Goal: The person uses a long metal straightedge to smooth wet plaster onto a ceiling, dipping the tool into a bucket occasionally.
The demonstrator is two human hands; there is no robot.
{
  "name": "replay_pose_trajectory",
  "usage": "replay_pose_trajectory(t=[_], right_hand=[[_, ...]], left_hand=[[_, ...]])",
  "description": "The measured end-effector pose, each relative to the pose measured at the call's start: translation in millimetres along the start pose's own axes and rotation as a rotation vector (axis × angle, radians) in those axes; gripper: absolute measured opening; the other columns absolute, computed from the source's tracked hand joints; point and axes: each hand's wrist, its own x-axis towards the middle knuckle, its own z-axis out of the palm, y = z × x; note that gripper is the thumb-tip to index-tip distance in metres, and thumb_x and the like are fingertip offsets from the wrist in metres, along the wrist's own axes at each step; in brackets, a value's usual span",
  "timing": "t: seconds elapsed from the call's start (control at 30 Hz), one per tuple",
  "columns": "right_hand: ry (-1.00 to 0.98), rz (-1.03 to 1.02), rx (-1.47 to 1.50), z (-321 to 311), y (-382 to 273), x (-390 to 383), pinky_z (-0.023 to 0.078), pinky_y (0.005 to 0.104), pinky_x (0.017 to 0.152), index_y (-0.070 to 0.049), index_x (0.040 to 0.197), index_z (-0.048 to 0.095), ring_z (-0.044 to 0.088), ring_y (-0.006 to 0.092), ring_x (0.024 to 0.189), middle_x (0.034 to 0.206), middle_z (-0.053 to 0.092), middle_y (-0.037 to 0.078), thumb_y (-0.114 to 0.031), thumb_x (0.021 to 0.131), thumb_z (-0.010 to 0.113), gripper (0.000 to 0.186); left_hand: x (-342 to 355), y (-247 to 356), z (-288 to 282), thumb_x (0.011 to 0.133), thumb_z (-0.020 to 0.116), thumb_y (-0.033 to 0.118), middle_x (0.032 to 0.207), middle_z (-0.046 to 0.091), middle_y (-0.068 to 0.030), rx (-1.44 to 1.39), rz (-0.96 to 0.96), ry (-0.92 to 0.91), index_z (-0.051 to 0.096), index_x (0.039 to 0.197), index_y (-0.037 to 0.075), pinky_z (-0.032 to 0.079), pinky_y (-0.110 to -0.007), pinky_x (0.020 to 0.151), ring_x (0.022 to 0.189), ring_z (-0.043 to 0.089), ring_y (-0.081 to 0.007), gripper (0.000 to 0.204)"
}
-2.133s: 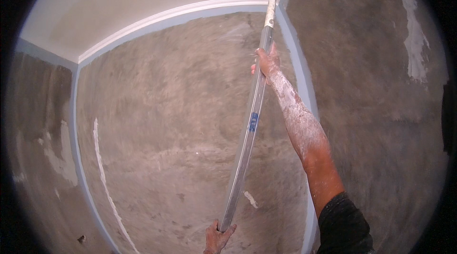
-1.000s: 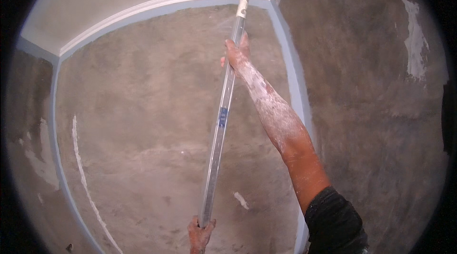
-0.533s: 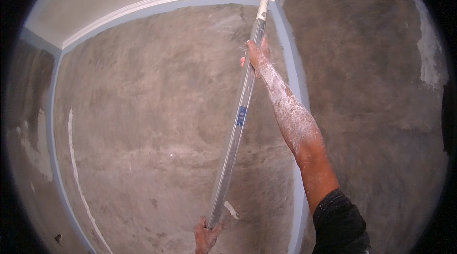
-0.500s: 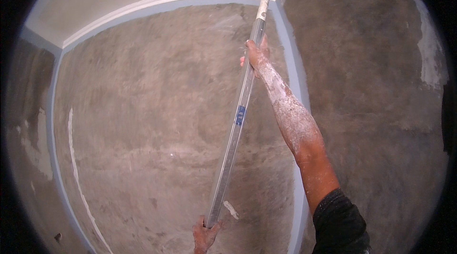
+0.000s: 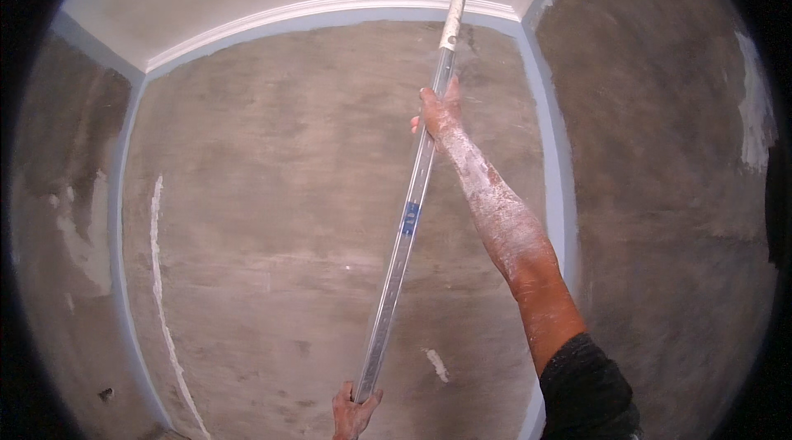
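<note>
A long silver pole (image 5: 403, 254) with a blue label and a whitish upper section (image 5: 458, 7) slants across the view, its dark tip cut by the top edge. High on its silver part, my right hand (image 5: 440, 118) is closed around it, fingers wrapping behind. White dust or compound coats that forearm. At the pole's lower end, my left hand (image 5: 355, 413) grips it, thumb and fingers on either side. What the far tip bears lies out of view.
Ahead is a grey-brown plastered surface (image 5: 272, 151) bordered by a pale blue band (image 5: 557, 168). White moulding (image 5: 330, 3) runs along its far edge. A white compound streak (image 5: 158, 258) marks the left part, a smaller patch (image 5: 436, 364) the lower middle.
The view has shifted, so the surface, its bands and moulding sit farther right and lower. The pole's dark tip has come into view. Both hands keep their grip on the pole.
</note>
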Motion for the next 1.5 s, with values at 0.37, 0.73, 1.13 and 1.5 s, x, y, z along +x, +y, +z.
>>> replay_pose_trajectory(t=[0.37, 0.73, 1.13, 1.5], right_hand=[[-0.11, 0.103, 0.113, -4.4, -0.7, -1.5, 0.052, 0.0327, 0.04, -0.012, 0.147, 0.001, 0.06, 0.0225, 0.055, 0.107, 0.051, 0.023, -0.014, 0.085, 0.053, 0.081], [-0.178, 0.171, 0.14, -16.7, -5.1, -0.9, 0.052, 0.0327, 0.042, -0.014, 0.148, 0.0, 0.061, 0.0221, 0.055, 0.11, 0.053, 0.025, -0.015, 0.083, 0.053, 0.084], [-0.067, 0.023, -0.024, -0.6, 9.0, 18.8, 0.054, 0.0329, 0.044, -0.007, 0.147, 0.004, 0.061, 0.0219, 0.054, 0.104, 0.055, 0.022, -0.018, 0.084, 0.053, 0.08], [0.058, -0.091, -0.105, 1.6, 4.3, 15.2, 0.051, 0.0343, 0.038, -0.017, 0.147, 0.005, 0.06, 0.0238, 0.048, 0.111, 0.052, 0.019, -0.016, 0.086, 0.051, 0.076]], left_hand=[[-55.8, 25.4, 24.0, 0.069, 0.078, 0.014, 0.073, 0.057, -0.0009, -0.279, -0.119, 0.221, 0.059, 0.083, 0.004, 0.044, -0.029, 0.063, 0.068, 0.052, -0.0102, 0.026], [-46.7, -8.1, 38.1, 0.08, 0.071, 0.03, 0.11, 0.059, -0.0141, -0.047, -0.096, 0.199, 0.045, 0.125, -0.006, 0.045, -0.038, 0.086, 0.1, 0.055, -0.0265, 0.063], [4.4, 9.4, 30.7, 0.071, 0.076, 0.023, 0.077, 0.057, -0.004, -0.165, -0.123, 0.009, 0.056, 0.087, 0.001, 0.044, -0.032, 0.064, 0.072, 0.052, -0.0143, 0.034], [59.5, -16.3, 15.2, 0.067, 0.079, 0.033, 0.065, 0.06, -0.0085, 0.031, 0.029, -0.088, 0.058, 0.082, 0.002, 0.047, -0.035, 0.057, 0.059, 0.057, -0.0188, 0.04]])
